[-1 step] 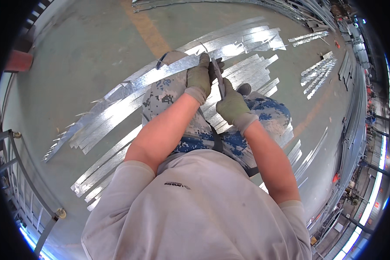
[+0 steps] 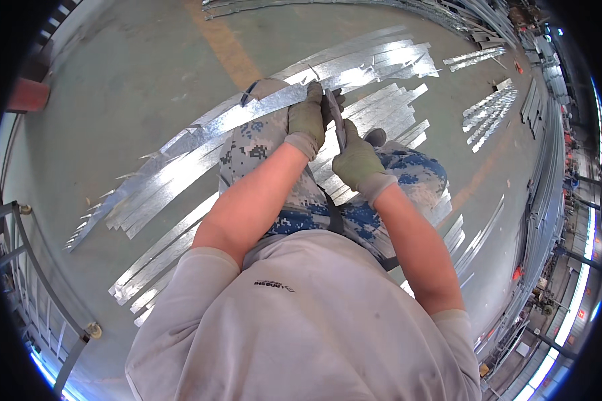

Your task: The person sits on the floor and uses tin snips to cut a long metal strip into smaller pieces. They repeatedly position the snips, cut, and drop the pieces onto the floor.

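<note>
My left hand (image 2: 308, 120), in a green work glove, is closed on the end of a shiny metal strip (image 2: 247, 110). The strip stretches leftward across my raised left knee. In a matching glove, my right hand (image 2: 358, 164) is wrapped round the lower end of a dark grey flat bar (image 2: 336, 117). The bar's upper end meets the fingers of my left hand; its exact kind does not show. Under and around my hands, many galvanized strips (image 2: 374, 113) lie overlapping in rows on the floor.
Smaller bundles of strips (image 2: 491, 110) lie at the far right. Long metal profiles (image 2: 548, 194) run along the right side. A wheeled metal frame (image 2: 37, 267) stands at the left, below a red cylinder (image 2: 28, 95). A yellow line (image 2: 231, 50) crosses the green floor (image 2: 134, 80).
</note>
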Demonstrator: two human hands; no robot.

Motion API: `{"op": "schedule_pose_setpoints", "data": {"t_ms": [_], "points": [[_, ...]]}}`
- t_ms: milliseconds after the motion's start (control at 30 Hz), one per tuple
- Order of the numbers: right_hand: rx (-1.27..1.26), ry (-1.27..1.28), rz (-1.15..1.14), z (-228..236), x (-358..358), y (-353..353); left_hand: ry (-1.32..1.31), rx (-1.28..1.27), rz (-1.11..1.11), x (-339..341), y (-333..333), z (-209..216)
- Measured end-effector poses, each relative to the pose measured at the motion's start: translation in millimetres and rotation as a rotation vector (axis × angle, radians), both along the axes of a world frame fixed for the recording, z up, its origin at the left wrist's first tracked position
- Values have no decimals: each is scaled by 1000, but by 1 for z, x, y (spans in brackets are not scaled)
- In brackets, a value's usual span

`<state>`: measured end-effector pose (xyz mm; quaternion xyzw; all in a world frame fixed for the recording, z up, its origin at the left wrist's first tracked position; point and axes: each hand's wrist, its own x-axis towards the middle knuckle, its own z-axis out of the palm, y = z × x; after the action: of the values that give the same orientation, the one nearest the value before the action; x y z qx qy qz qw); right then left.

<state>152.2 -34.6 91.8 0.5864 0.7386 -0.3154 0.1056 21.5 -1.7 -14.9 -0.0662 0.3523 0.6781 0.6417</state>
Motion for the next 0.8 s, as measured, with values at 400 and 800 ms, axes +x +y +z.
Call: {"op": "schedule_pose_setpoints", "data": {"t_ms": [400, 800], "points": [[116, -290, 28, 1, -19, -6, 130, -40, 0, 8, 12, -10], [117, -284, 42, 14, 7, 7, -149, -73, 163, -3, -4, 13]]}}
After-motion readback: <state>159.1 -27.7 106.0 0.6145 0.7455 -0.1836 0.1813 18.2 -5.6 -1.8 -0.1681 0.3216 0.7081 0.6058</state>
